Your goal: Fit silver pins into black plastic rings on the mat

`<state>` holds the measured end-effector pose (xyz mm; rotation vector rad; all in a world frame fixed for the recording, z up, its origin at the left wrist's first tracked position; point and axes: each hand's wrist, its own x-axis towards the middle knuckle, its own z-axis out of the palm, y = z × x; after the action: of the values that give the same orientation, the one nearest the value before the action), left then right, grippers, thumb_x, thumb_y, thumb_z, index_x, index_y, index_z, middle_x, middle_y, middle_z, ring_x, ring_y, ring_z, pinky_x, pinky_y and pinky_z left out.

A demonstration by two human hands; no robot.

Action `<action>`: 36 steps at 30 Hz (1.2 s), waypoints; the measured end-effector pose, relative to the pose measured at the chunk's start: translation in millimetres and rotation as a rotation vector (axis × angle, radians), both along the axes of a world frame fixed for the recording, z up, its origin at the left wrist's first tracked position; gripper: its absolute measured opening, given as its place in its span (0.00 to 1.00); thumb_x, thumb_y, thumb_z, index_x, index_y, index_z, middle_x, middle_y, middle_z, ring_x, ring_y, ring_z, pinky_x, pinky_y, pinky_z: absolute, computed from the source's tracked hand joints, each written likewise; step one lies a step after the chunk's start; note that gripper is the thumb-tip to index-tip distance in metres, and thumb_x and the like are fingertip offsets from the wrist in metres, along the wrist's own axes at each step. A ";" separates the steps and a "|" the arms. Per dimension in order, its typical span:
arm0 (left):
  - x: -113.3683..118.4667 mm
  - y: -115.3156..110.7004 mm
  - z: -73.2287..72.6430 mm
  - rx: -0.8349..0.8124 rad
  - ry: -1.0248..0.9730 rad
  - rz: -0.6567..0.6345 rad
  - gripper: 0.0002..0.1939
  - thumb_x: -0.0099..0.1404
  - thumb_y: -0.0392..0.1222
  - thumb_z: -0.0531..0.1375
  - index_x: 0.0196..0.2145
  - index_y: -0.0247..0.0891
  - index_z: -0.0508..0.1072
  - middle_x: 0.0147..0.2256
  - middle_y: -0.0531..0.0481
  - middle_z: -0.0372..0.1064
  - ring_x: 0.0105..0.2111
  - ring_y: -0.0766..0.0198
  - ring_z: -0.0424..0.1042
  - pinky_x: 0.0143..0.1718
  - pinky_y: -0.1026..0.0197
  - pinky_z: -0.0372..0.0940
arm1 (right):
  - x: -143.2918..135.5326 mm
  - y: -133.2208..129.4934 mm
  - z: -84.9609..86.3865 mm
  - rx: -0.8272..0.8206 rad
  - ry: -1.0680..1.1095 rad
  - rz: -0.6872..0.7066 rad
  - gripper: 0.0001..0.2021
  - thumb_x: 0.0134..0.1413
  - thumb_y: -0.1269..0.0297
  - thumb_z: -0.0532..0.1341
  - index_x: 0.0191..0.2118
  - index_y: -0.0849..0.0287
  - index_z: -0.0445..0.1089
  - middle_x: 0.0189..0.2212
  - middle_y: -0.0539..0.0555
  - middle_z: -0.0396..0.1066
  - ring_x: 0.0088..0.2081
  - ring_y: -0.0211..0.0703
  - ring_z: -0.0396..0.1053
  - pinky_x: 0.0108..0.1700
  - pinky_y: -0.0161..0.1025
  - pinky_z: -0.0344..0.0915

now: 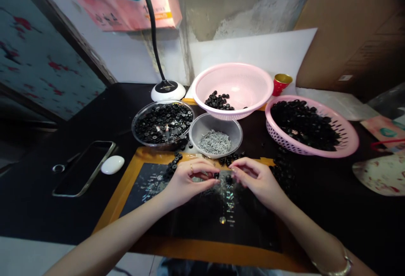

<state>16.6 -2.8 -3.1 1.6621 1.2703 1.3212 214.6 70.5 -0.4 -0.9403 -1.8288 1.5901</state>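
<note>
My left hand (194, 177), a ring on one finger, pinches a small black part (216, 175) between thumb and fingertip. Facing it, my right hand (255, 179) has thumb and forefinger pressed together; whatever lies between them is too small to make out. Both hands hover over a dark mat (190, 221) edged with brown tape. Just beyond them, a clear bowl (236, 139) holds a heap of small silvery screws or pins (215, 142). Loose black pieces (172, 166) lie by my left hand, and more black pieces (283, 170) are beyond my right.
A clear tub (134, 130) of black discs stands left of the bowl. Behind are a pink colander (253, 86), a lamp base (168, 92) and a red cup (280, 85). A pink basket (351, 143) of black pieces is right; a phone (84, 168) and white oval object (112, 164) lie left.
</note>
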 end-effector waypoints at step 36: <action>-2.7 2.1 -9.9 -0.332 -0.073 0.052 0.11 0.54 0.39 0.65 0.36 0.32 0.74 0.34 0.47 0.75 0.30 0.65 0.74 0.34 0.65 0.72 | 0.1 22.5 -29.2 0.762 -0.580 -0.153 0.41 0.47 0.46 0.61 0.60 0.69 0.50 0.58 0.70 0.53 0.60 0.60 0.49 0.59 0.56 0.53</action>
<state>13.9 -0.7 -13.1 1.3466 1.4099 1.1179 214.7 93.1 -29.6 -1.1738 -2.3927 0.4330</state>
